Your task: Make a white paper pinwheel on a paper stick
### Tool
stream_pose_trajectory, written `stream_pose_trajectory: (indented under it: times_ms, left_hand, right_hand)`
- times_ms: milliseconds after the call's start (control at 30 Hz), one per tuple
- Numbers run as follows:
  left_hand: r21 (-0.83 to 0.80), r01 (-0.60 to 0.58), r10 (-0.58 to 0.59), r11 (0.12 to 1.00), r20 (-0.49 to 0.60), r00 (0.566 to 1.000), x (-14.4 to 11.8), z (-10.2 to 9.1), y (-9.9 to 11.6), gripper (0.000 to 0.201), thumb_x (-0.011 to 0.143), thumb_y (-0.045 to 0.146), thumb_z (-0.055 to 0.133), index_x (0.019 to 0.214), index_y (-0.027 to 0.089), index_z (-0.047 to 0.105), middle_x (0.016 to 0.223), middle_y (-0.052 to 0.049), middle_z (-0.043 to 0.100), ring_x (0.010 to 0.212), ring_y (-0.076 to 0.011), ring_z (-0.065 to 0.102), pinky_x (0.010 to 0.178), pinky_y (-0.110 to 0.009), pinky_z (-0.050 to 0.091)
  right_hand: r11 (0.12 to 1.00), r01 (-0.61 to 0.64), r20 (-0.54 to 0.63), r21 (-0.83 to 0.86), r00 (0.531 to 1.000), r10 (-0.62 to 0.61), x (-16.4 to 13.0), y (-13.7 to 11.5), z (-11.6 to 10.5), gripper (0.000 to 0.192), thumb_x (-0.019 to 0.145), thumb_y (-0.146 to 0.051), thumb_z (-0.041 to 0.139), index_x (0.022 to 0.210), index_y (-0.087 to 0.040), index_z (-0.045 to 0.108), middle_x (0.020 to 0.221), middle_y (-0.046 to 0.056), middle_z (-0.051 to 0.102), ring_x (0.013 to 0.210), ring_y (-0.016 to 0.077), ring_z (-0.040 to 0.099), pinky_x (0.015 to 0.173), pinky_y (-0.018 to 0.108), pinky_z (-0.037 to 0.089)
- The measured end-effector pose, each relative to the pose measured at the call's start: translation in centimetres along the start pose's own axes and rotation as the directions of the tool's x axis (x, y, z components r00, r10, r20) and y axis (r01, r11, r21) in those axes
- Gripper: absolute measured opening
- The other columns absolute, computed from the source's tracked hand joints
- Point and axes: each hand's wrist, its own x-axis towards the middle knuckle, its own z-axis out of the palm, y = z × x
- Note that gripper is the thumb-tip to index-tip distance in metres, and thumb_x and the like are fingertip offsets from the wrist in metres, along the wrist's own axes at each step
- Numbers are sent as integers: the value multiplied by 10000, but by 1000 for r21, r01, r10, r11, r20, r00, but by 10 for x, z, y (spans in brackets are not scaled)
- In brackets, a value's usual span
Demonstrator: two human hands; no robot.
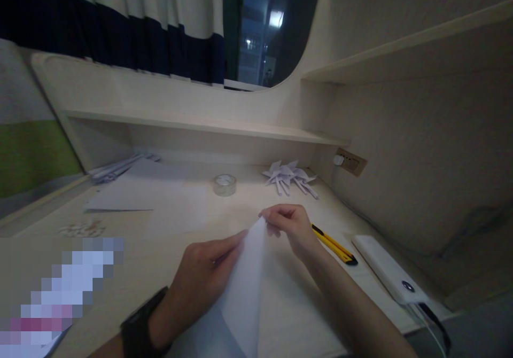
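Observation:
A sheet of white paper (245,294), folded over on itself to a narrow tip, is held up above the desk between both hands. My left hand (208,264), with a dark band on its wrist, grips the paper's left edge between thumb and fingers. At the far tip my right hand (288,223) pinches the paper with thumb and forefinger. Just right of that hand lies a yellow and black utility knife (334,246), partly covered by the hand. The paper's near end runs out of view at the bottom.
A roll of clear tape (225,185) stands near the back. Several folded paper pinwheels (289,175) lie at the back right. White sheets (128,187) rest at the back left, near small pale bits (82,228). A white power strip (385,267) with cables sits along the right edge.

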Motion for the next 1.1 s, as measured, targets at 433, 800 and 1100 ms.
stream_pose_trajectory:
  times_ms: [433,800,1100]
  left_hand:
    - [-72,78,-78,994,10,997,3,-4,6,284,887,267,525,1143,288,646,1084,33,680,896,-181,694,812,-279,555]
    - [-169,156,-146,973,69,987,4,-6,7,302,887,285,522,1171,295,623,1100,34,676,942,-189,679,853,-296,531]
    - [-327,349,-277,878,247,929,10,-3,8,380,859,340,534,1210,220,611,922,-5,742,813,-218,690,668,-286,552]
  right_hand:
    - [997,-76,80,-33,994,79,-4,1,3,247,701,-371,729,625,-137,706,413,-22,519,377,55,363,383,210,205]
    - [996,-75,11,57,997,75,-4,4,5,213,669,-339,752,621,-137,707,410,-27,501,380,59,362,396,224,196]
    - [992,-99,-76,80,992,105,-2,13,9,184,627,-296,764,580,-133,692,392,-35,467,376,56,319,395,234,156]
